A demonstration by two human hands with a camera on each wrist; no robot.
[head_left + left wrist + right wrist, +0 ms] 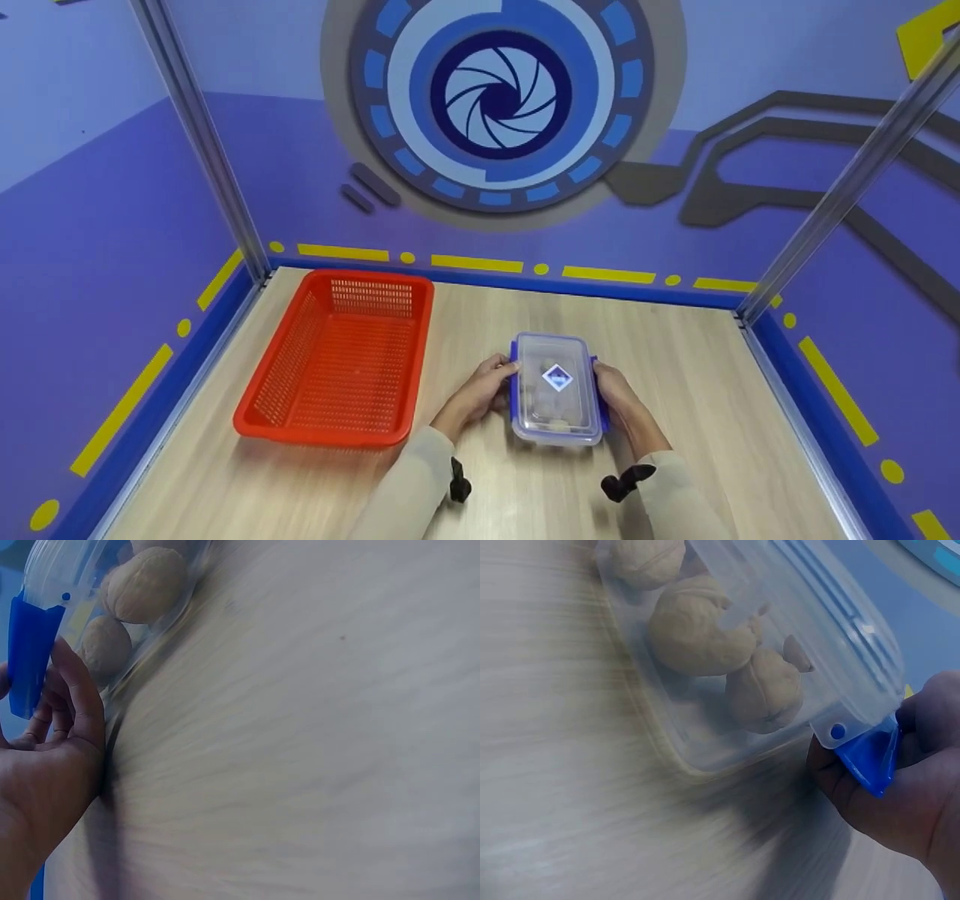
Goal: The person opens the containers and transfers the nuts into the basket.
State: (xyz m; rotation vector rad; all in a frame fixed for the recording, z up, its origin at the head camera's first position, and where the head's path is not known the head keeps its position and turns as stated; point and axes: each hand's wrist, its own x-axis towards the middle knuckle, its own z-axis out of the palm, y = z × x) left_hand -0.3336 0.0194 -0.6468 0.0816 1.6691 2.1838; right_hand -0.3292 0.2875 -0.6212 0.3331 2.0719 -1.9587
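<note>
A clear plastic food container (551,405) with blue side latches sits in front of me, its lid on and a diamond-shaped label (557,378) on top. Through its walls, round tan walnuts (148,586) show in both wrist views. My left hand (484,390) grips the container's left side, thumb at the lid's edge, fingers around the blue latch (31,652). On the opposite side my right hand (621,397) holds the container by its other blue latch (874,757), which slants outward from the wall. Part of the right fingers is hidden behind that latch.
A red perforated plastic basket (259,427) stands to the left of the container on the light wood table (480,315). Blue and purple printed panels (285,172) enclose the table at the back and both sides, with metal posts at the corners.
</note>
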